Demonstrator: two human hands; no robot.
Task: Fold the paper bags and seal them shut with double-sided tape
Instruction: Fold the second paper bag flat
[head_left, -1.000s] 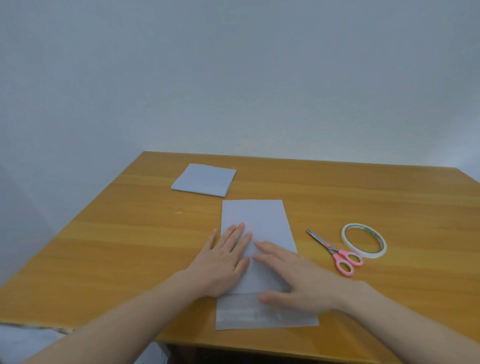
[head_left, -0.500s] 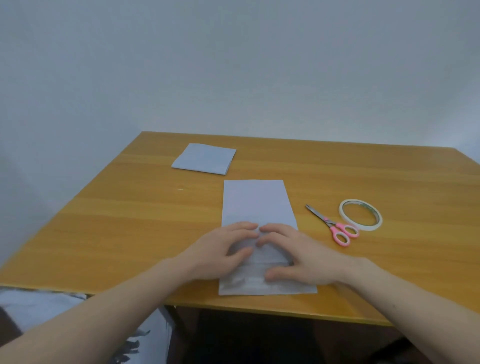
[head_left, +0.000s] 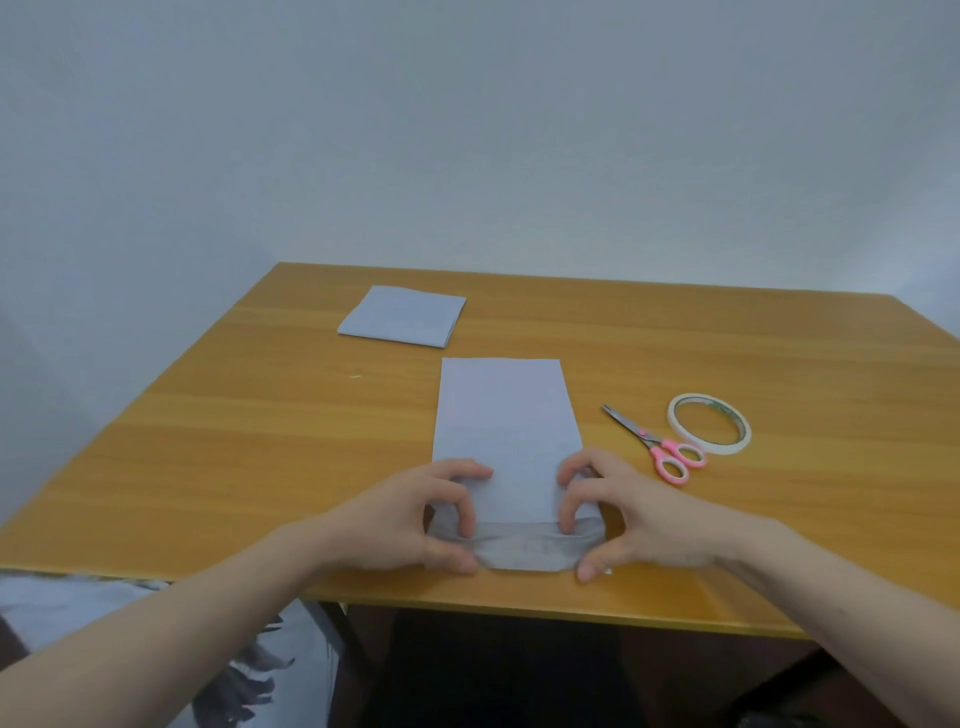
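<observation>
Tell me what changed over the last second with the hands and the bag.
Both hands went from lying flat on the paper bag to gripping its near end: the left hand and right hand slid apart to the two corners and pinch the flap, lifting it. The folded bag, scissors and tape roll stayed put.

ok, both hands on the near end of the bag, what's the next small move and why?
Probably roll that near flap away from the body and press it flat. Left hand and right hand each pinch a corner of the paper bag, whose near end is lifted and uncreased; tape roll lies untouched.
</observation>
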